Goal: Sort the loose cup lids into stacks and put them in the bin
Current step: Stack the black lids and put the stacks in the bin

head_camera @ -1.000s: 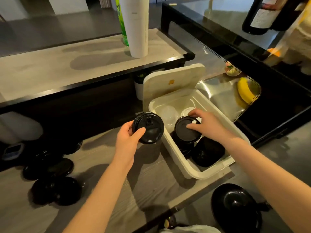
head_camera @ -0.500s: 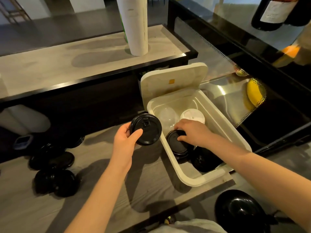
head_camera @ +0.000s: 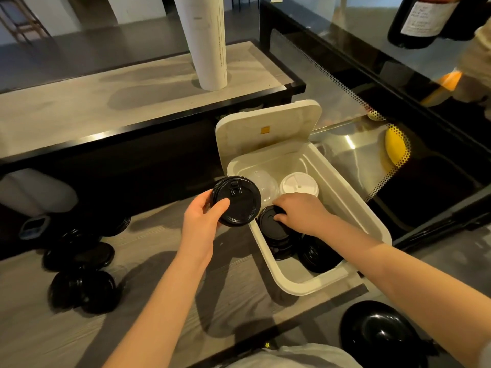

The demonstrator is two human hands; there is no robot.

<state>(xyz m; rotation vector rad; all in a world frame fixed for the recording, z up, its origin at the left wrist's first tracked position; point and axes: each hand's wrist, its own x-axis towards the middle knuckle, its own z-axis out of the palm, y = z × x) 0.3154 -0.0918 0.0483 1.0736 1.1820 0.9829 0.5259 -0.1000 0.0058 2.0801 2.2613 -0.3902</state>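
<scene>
1. Left hand point(head_camera: 202, 221): closed around a single black lid point(head_camera: 236, 201), thumb pressed on its upper face near the edge, fingers hidden behind the rim. Held tilted, just outside the near-left wall of the bin, above the wooden counter point(head_camera: 148, 288).
2. Right hand point(head_camera: 300, 212): reaching down inside the white bin point(head_camera: 342, 197), fingers curled onto the top of a black lid stack point(head_camera: 272, 224) at the bin's left wall. Fingertips touching the uppermost lid's far edge; whether gripping or only pressing, cannot tell.
3. Inside the bin: a second black stack point(head_camera: 316, 254) just beside the first, toward the near corner. Farther back, a white lid point(head_camera: 299, 185) and a clear domed lid point(head_camera: 264, 184) side by side against the far end, the right hand's knuckles just in front of the white one.
4. Bin cover point(head_camera: 265, 128): flipped up at the far end, standing nearly upright, small orange sticker on it.
5. Loose black lids point(head_camera: 79, 269): clustered on the counter at the left, well apart from the bin, some overlapping, some partly under the dark shelf's shadow.
6. Elsewhere: tall white cup stack point(head_camera: 206, 41) on the upper shelf point(head_camera: 106, 107); black round object point(head_camera: 377, 333) at the lower right, below the counter edge.
</scene>
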